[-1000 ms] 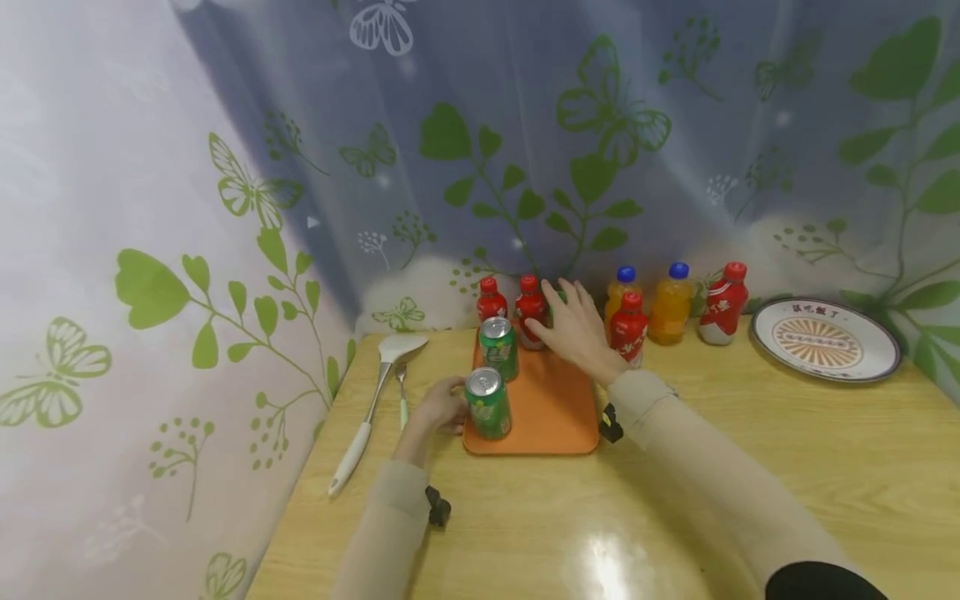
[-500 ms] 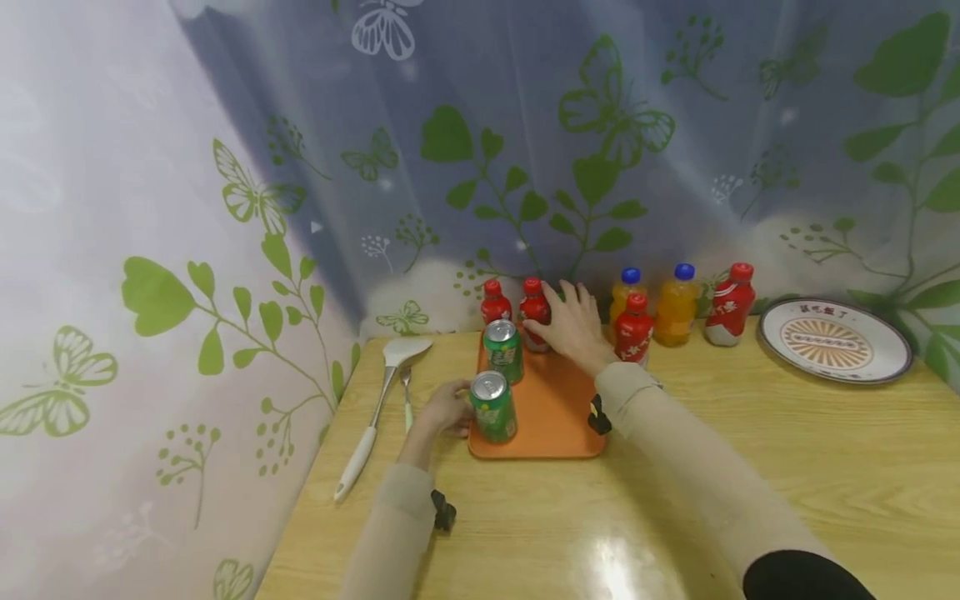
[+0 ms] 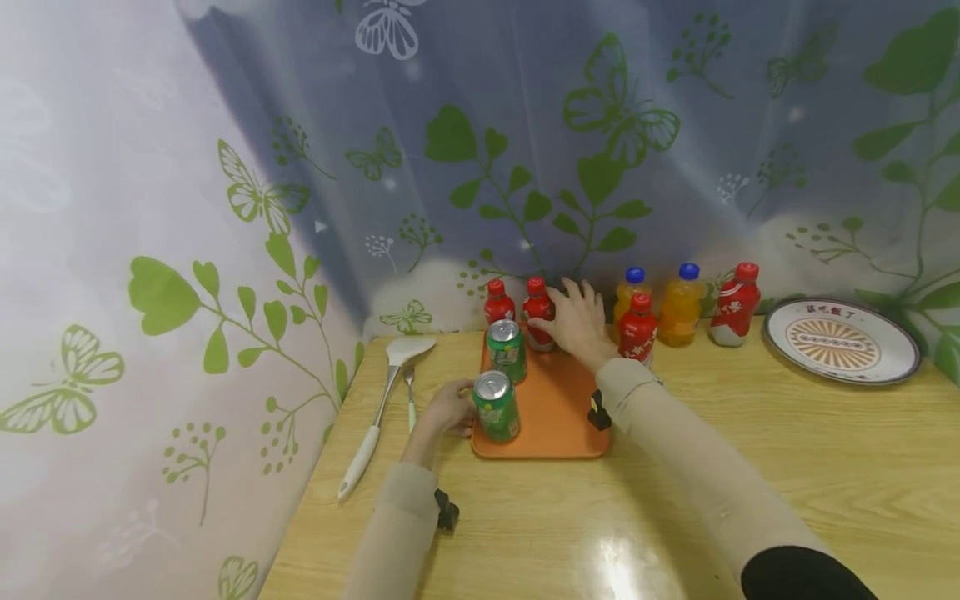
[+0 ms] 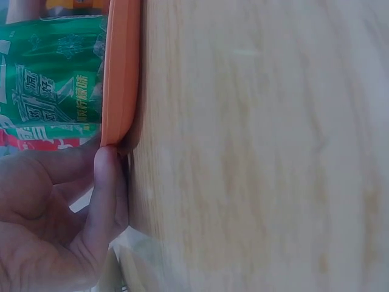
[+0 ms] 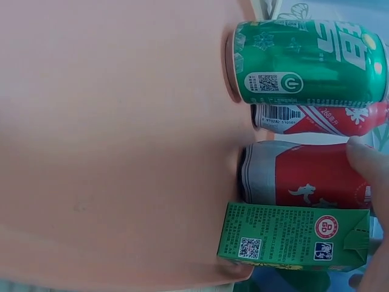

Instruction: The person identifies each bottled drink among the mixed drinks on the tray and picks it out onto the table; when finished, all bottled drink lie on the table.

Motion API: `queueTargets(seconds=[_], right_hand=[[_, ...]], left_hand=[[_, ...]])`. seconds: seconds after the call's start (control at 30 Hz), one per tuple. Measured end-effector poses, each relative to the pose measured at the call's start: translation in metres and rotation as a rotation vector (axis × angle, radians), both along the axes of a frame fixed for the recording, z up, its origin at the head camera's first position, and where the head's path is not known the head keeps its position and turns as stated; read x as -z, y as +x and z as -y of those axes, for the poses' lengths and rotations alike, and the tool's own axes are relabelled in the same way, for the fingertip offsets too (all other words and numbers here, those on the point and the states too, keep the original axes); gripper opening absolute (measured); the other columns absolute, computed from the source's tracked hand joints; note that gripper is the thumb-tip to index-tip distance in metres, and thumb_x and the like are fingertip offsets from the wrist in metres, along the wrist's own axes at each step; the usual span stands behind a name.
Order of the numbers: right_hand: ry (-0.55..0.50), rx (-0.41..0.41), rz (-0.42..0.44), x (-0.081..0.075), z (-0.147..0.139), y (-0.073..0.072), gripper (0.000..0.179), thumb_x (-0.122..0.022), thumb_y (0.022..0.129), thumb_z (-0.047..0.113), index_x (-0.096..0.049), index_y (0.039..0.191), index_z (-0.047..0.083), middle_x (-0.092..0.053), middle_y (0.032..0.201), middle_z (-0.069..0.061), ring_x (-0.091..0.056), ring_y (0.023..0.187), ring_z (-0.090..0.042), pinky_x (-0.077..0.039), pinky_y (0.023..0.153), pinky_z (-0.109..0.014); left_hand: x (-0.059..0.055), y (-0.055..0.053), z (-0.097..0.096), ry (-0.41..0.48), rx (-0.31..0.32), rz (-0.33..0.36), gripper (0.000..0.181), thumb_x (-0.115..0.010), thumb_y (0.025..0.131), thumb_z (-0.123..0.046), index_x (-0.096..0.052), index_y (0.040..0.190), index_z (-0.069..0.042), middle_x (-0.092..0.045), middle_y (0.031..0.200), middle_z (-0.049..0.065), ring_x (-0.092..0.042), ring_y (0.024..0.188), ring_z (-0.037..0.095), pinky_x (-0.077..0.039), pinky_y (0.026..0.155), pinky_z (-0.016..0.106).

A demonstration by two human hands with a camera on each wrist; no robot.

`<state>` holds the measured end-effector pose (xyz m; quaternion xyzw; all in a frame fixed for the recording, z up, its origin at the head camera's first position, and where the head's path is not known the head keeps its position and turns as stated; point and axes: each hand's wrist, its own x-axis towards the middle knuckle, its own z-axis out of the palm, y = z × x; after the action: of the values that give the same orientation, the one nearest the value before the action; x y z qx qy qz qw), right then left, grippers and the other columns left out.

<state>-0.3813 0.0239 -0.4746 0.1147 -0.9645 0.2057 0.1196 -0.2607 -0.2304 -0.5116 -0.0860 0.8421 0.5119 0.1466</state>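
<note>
We see the left hand (image 3: 450, 409) pinching the near left edge of an orange tray (image 3: 562, 412), beside a green can (image 3: 497, 417). At the far end, the right hand (image 3: 579, 321) touches a red bottle (image 5: 316, 176) beside a green carton (image 5: 295, 237); whether it grips, we cannot tell.

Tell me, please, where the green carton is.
In the right wrist view, the green carton is at lower right, on the orange tray, beside a red bottle.

A spatula (image 3: 363, 455) lies beside a fork (image 3: 412, 407); two orange-drink bottles (image 3: 680, 310) and a patterned plate (image 3: 834, 343) sit near a butterfly-print curtain (image 3: 495, 75).
</note>
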Motion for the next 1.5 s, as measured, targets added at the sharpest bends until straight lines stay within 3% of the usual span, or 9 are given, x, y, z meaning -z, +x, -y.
queueTargets(seconds=[0.5, 0.67, 0.77, 0.9, 0.97, 1.1, 1.2, 1.3, 1.5], right_hand=[[-0.084, -0.054, -0.085, 0.0, -0.004, 0.01, 0.077, -0.076, 0.089, 0.06, -0.057, 0.153, 0.022, -0.075, 0.13, -0.012, -0.033, 0.158, -0.041, -0.019, 0.129, -0.077], [-0.128, -0.077, -0.13, -0.003, -0.001, 0.012, 0.079, -0.076, 0.089, 0.061, -0.056, 0.154, 0.021, -0.082, 0.095, -0.013, -0.039, 0.155, -0.039, -0.027, 0.128, -0.072], [-0.18, -0.079, -0.13, -0.007, 0.002, 0.016, 0.079, -0.076, 0.089, 0.06, -0.055, 0.154, 0.021, -0.081, 0.103, -0.015, -0.044, 0.15, -0.039, -0.038, 0.123, -0.066], [-0.233, -0.075, -0.101, -0.014, 0.005, 0.022, 0.078, -0.076, 0.09, 0.06, -0.053, 0.156, 0.024, -0.077, 0.115, -0.015, -0.055, 0.131, -0.037, -0.052, 0.107, -0.056], [-0.248, -0.081, -0.094, -0.017, 0.006, 0.024, 0.078, -0.075, 0.09, 0.06, -0.052, 0.157, 0.025, -0.076, 0.097, -0.015, -0.063, 0.107, -0.035, -0.059, 0.087, -0.051], [-0.271, -0.089, -0.105, -0.023, 0.007, 0.026, 0.077, -0.076, 0.09, 0.057, -0.051, 0.157, 0.027, -0.06, 0.065, -0.008, -0.052, 0.058, -0.025, -0.045, 0.05, -0.037], [-0.297, -0.095, -0.097, -0.026, 0.007, 0.029, 0.077, -0.077, 0.091, 0.055, -0.05, 0.158, 0.029, -0.056, 0.057, -0.004, -0.045, 0.051, -0.02, -0.038, 0.047, -0.031], [-0.335, -0.114, -0.078, -0.03, 0.006, 0.033, 0.075, -0.077, 0.092, 0.051, -0.049, 0.159, 0.029, -0.064, 0.064, -0.009, -0.048, 0.051, -0.023, -0.04, 0.049, -0.034], [-0.417, -0.135, -0.034, -0.037, 0.005, 0.039, 0.073, -0.078, 0.094, 0.044, -0.049, 0.159, 0.029, -0.072, 0.135, -0.017, -0.073, 0.098, -0.037, -0.06, 0.082, -0.052]], left_hand=[[-0.002, 0.003, -0.004, 0.004, 0.009, -0.005, 0.064, -0.058, 0.091, 0.011, -0.054, 0.152, -0.009, -0.057, 0.078, 0.006, -0.056, 0.062, 0.014, -0.058, 0.05, 0.021], [-0.003, 0.003, -0.005, 0.004, -0.004, -0.002, 0.064, -0.058, 0.09, 0.011, -0.054, 0.151, -0.009, -0.058, 0.077, 0.006, -0.057, 0.062, 0.015, -0.059, 0.05, 0.022], [-0.003, 0.003, -0.005, 0.002, -0.007, -0.003, 0.062, -0.057, 0.092, 0.01, -0.055, 0.15, -0.01, -0.057, 0.078, 0.006, -0.057, 0.063, 0.015, -0.06, 0.051, 0.023], [-0.002, 0.002, -0.004, -0.007, -0.008, 0.0, 0.062, -0.058, 0.092, 0.01, -0.056, 0.15, -0.011, -0.057, 0.079, 0.006, -0.057, 0.064, 0.015, -0.06, 0.052, 0.023], [-0.002, 0.002, -0.004, -0.012, -0.008, 0.0, 0.063, -0.059, 0.092, 0.01, -0.055, 0.151, -0.011, -0.057, 0.08, 0.007, -0.057, 0.063, 0.015, -0.06, 0.052, 0.023], [0.0, 0.001, -0.003, -0.027, -0.005, -0.004, 0.065, -0.059, 0.092, 0.01, -0.053, 0.153, -0.01, -0.06, 0.081, 0.007, -0.058, 0.063, 0.015, -0.06, 0.051, 0.023], [0.0, 0.0, -0.002, -0.033, -0.004, -0.008, 0.065, -0.059, 0.092, 0.01, -0.052, 0.153, -0.01, -0.06, 0.081, 0.007, -0.058, 0.063, 0.015, -0.06, 0.051, 0.022], [-0.001, 0.0, -0.002, -0.037, -0.002, -0.012, 0.065, -0.059, 0.092, 0.011, -0.053, 0.153, -0.009, -0.06, 0.08, 0.007, -0.057, 0.063, 0.014, -0.06, 0.051, 0.022], [-0.002, 0.001, -0.003, -0.042, 0.003, -0.015, 0.063, -0.058, 0.092, 0.011, -0.053, 0.152, -0.009, -0.058, 0.079, 0.006, -0.056, 0.064, 0.014, -0.06, 0.051, 0.022]])
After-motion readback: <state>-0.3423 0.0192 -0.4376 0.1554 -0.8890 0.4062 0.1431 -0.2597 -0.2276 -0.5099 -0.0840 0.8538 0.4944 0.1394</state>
